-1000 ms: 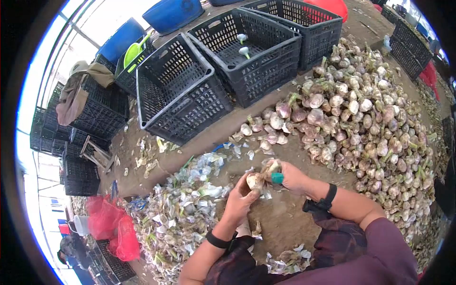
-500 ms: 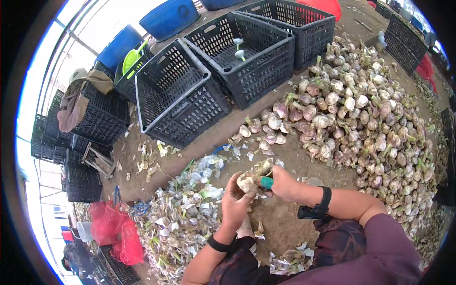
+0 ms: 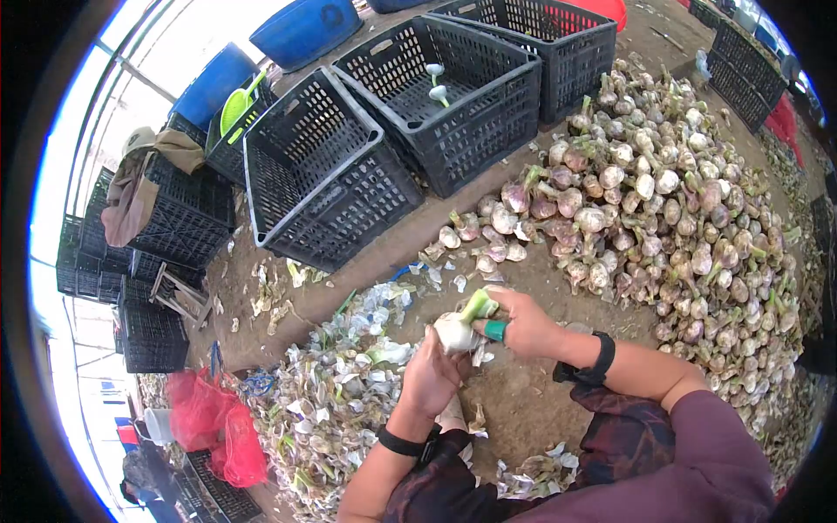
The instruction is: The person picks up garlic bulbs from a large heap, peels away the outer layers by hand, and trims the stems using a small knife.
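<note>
A white garlic bulb (image 3: 455,334) with a pale green stem (image 3: 476,306) is in front of me, over the bare ground. My left hand (image 3: 429,376) is closed around the bulb from below and the left. From the right, my right hand (image 3: 528,325) is closed at the stem, its fingers pressed against it. A green cover (image 3: 494,330) shows at the right thumb, right beside the bulb. Bits of loose skin (image 3: 481,355) hang just under the bulb. Below and to the left spreads a heap of peeled garlic skins (image 3: 336,401).
A large pile of unpeeled garlic (image 3: 671,209) lies to the right. Black plastic crates (image 3: 349,209) stand ahead; one holds two white bulbs (image 3: 438,91) with green stems. Red mesh bags (image 3: 214,423) and stacked crates (image 3: 179,209) are on the left. Blue tubs (image 3: 305,33) stand behind.
The brown outer skin around the bulb and stem has come away, baring a white bulb and green stem. My right hand has shifted slightly, its fingers now at the stem.
</note>
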{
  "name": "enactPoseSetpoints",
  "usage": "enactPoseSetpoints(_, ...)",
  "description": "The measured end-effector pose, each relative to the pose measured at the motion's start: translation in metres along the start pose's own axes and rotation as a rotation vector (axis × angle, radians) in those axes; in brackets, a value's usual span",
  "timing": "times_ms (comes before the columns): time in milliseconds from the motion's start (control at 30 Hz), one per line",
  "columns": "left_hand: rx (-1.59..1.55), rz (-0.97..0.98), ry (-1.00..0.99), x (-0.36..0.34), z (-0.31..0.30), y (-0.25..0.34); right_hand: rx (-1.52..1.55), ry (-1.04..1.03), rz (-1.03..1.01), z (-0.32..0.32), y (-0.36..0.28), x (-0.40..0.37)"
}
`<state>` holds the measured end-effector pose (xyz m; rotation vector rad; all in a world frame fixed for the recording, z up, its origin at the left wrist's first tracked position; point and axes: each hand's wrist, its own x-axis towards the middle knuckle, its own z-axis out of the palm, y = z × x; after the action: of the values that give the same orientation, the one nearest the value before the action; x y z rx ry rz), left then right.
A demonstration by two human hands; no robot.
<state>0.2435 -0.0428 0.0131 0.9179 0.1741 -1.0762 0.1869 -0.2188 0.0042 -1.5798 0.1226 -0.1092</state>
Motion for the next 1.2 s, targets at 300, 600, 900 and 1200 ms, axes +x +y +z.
enactPoseSetpoints(300, -0.107, 0.014, -0.041, -0.001, -0.012, 0.001, 0.635, -0.101, 0.225, 0.000, 0.011, 0.007)
enactPoseSetpoints(600, 0.024, 0.153, -0.124, -0.017, -0.018, 0.003, 0.319, 0.316, 0.202, -0.039, 0.024, 0.025)
enactPoseSetpoints(900, -0.150, 0.210, -0.018, -0.016, -0.015, -0.004, -0.501, 0.000, -0.325, 0.003, -0.011, 0.002)
enactPoseSetpoints(1200, -0.053, 0.219, 0.012, -0.009, -0.014, -0.006, -0.643, 0.093, -0.520, 0.011, -0.005, 0.002)
